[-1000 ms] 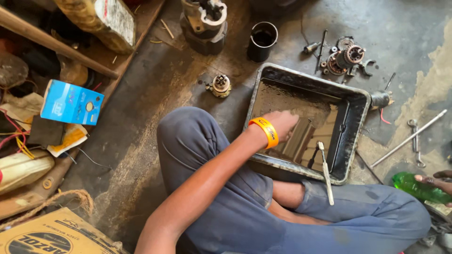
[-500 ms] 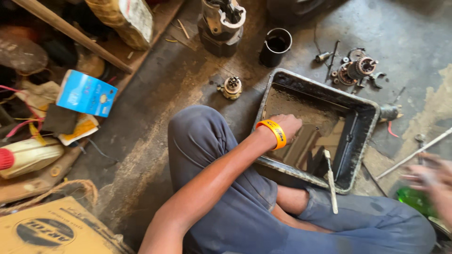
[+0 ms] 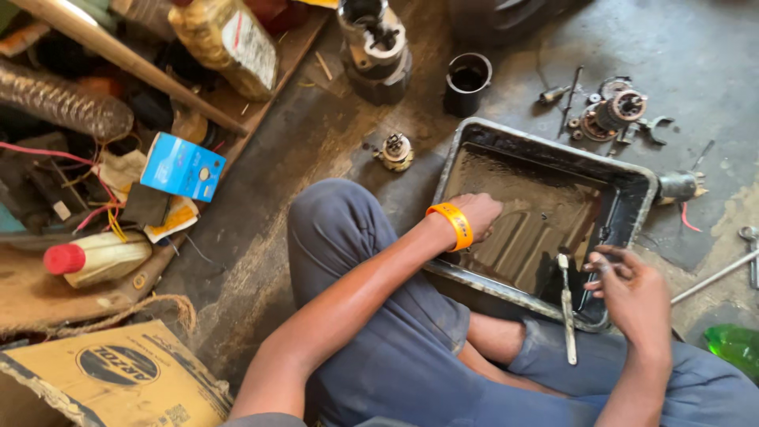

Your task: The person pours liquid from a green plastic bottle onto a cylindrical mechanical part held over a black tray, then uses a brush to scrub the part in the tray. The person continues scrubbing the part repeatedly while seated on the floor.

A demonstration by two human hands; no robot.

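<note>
I sit on the floor with a dark metal tray (image 3: 648, 183) of oily black liquid in front of my legs. My left hand (image 3: 474, 213), with an orange wristband (image 3: 452, 225), rests inside the tray near its left side. Its fingers are curled under, and what lies beneath them is hidden. My right hand (image 3: 628, 294), smeared with oil, hovers at the tray's near right corner with fingers apart and nothing in them. Its fingertips are close to the head of a slim metal tool (image 3: 568, 312) that lies across the tray's near rim onto my leg.
Engine parts (image 3: 613, 115), a black cup (image 3: 466, 79), a small round part (image 3: 395, 150) and a tall metal housing (image 3: 375, 43) lie beyond the tray. At left are a blue box (image 3: 182, 166), a red-capped bottle (image 3: 99, 257) and a cardboard box (image 3: 118, 379). A green bottle (image 3: 731, 344) lies at right.
My right hand has come in from the right edge to the tray's near right corner beside the tool. My left hand stays in the tray.
</note>
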